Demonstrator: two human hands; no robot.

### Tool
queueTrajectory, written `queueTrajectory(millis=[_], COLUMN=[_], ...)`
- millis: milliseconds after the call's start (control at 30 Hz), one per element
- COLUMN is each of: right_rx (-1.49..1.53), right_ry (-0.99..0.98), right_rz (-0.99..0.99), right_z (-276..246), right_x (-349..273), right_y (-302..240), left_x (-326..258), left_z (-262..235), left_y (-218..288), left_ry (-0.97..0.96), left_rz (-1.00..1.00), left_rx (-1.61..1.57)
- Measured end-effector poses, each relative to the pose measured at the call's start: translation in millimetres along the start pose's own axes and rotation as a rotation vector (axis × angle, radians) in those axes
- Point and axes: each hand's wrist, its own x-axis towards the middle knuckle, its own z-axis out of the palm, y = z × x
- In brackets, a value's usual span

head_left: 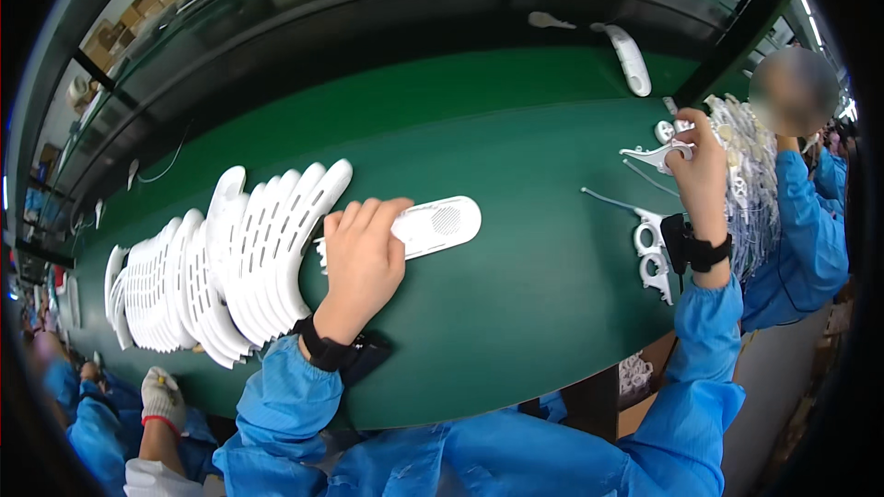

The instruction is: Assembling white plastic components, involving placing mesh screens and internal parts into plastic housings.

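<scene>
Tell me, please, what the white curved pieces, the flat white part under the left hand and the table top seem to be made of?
Curved pieces: probably moulded plastic, matte white, with regular slots. Flat part under the left hand: likely the same plastic, smooth, with a fine perforated patch. Table top: a green mat, perhaps rubber or vinyl, with soft sheen.

My left hand (362, 253): bare, black wristband just behind it, loose bright blue sleeve gathered at the cuff. My right hand (700, 166): bare, same black wristband, same blue sleeve.
</scene>
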Motion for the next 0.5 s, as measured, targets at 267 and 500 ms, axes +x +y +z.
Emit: queueTrajectory(millis=[267,500], right_rx=[0.672,0.388], right_ry=[-0.904,-0.844], right_rz=[-0.069,-0.077], right_z=[108,139], right_x=[-34,-52], right_y=[-108,-127], left_x=[1,7], left_z=[-6,-13], left_y=[0,8], left_ry=[-0.033,-0.065], left_rz=[-0.084,0.105], left_rx=[-0.138,-0.031])
